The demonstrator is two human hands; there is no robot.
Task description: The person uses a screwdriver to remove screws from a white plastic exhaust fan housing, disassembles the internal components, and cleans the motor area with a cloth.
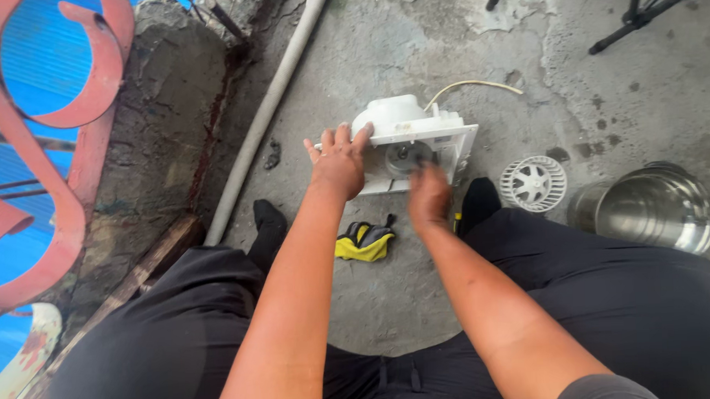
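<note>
A white plastic fan housing (416,134) with a square frame lies on the concrete floor in front of me, a pale cable trailing from its back. My left hand (338,161) grips the housing's left edge, fingers spread over the rim. My right hand (428,193) is blurred and reaches into the housing's open centre, by the grey motor hub (407,154); whether it holds anything cannot be told. A white round fan wheel (534,183) lies loose on the floor to the right of the housing.
A steel pot (654,209) stands at the right. Yellow-and-black gloves (364,242) lie between my feet. A white pipe (269,108) runs along the rough wall at the left, beside red metal railing (61,115). Black tripod legs (647,12) stand at the top right.
</note>
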